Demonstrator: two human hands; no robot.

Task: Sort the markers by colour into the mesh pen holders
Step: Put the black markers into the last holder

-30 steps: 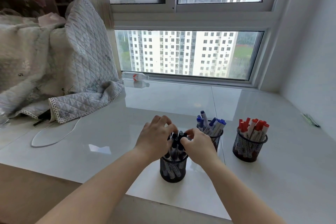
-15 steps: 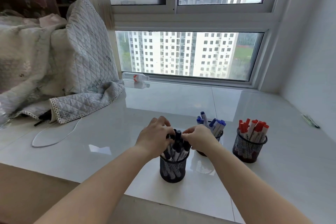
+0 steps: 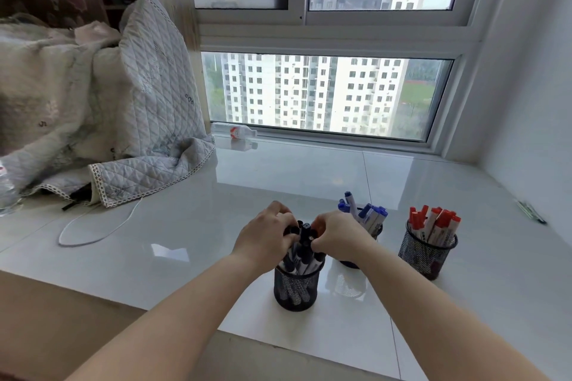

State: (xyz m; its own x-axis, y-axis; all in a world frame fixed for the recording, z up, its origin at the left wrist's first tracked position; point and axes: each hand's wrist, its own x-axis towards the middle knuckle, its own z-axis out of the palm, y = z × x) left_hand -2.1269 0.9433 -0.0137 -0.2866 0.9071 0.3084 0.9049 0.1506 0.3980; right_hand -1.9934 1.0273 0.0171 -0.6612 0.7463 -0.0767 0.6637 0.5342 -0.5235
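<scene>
Both hands, the left hand [image 3: 268, 237] and the right hand [image 3: 339, 238], are clamped around the black markers [image 3: 305, 237] standing in the nearest holder [image 3: 295, 289] on the bench [image 3: 216, 226]. Right of that holder stand the blue markers [image 3: 366, 213] and, farther right, the red markers [image 3: 433, 223].

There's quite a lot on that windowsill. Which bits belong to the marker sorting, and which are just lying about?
Part of the job:
- near holder of black markers, with left hand and right hand on their tops
- blue markers in the middle holder
- red markers in the right holder

Just lying about:
- quilted blanket
- white cable
- plastic bottle by the window
- pens near the wall
</scene>
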